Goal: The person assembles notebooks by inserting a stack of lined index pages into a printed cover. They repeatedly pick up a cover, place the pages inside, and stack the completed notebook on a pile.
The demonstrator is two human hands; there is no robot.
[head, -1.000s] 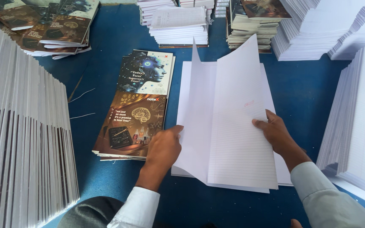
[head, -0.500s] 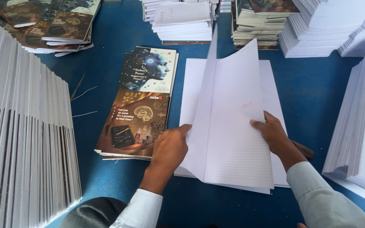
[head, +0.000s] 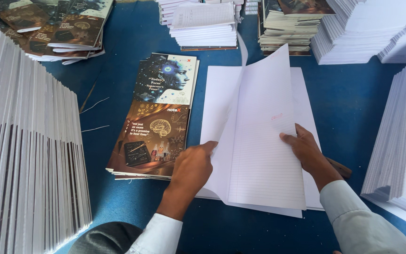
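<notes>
Folding a bundle of white ruled sheets [head: 264, 155] on a blue tabletop [head: 118, 108], both hands on the paper. Left hand [head: 191, 167] sits at the lower left edge of the raised leaf, fingers curled, thumb and fingertips pinching the sheet edge so it stays lifted. Right hand [head: 306, 150] lies flat and open-fingered on the ruled face, pressing it down, likely to keep the leaf from sliding while the other side is turned. The raised part stands tilted up from a crease line running away from the person; the rest of the sheets lie flat beneath it, at centre of the tabletop right in front of the person.

Just left of the sheets, touching or nearly touching: a low stack of printed covers [head: 158, 117], dark with brain and face artwork, laid face up within easy reach of the left hand. Far left: a tall fanned pile of paper edges [head: 29, 155], leaning. Right edge: another tall white paper stack [head: 402, 136]. Top of view: more cover piles [head: 57, 28], a small stack of ruled pads [head: 203, 23], and bound books [head: 290, 28] plus white reams. A brown object [head: 340, 167] peeks out under the right wrist; cannot tell what it is. Thin threads [head: 95, 104] lie loose on the tabletop.
</notes>
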